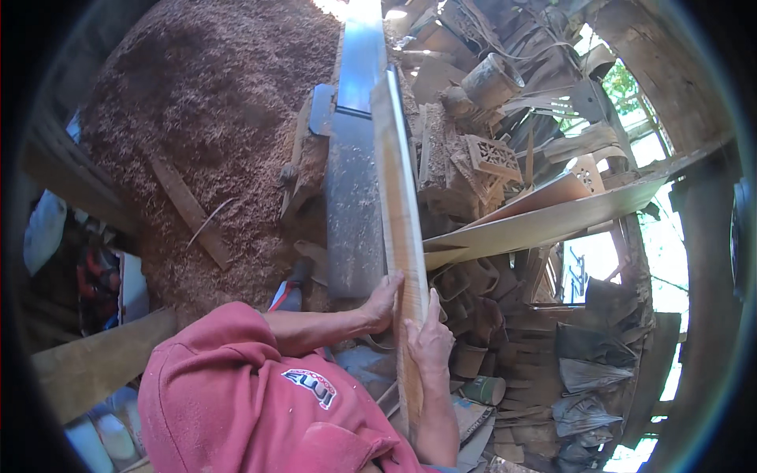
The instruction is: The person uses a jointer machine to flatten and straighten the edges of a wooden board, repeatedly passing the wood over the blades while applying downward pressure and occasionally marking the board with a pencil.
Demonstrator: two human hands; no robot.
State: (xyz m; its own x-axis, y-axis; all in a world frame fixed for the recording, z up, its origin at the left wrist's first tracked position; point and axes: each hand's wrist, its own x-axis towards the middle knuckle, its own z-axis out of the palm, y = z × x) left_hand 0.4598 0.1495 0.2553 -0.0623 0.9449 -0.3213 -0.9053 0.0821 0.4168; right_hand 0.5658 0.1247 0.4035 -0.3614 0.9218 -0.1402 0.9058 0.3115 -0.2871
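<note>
A long, narrow wooden board [400, 197] runs away from me along the right side of a flat metal machine bed [352, 213] that looks like a jointer. The board's far end reaches beside the bed's shiny far section [363, 59]; its near end comes back next to my body. My left hand [384, 302] is closed on the board's left side, just past the near end of the bed. A little nearer, my right hand [431, 339] grips the right side, fingers pointing forward along it. Parts of the fingers on both hands are hidden by the board.
A large heap of wood shavings [213, 102] rises left of the machine, with a loose plank [189, 209] lying on it. On the right, a long pale board [552, 221] juts toward the machine. A carved wooden block [494, 156] and a dusty can [493, 81] lie behind it.
</note>
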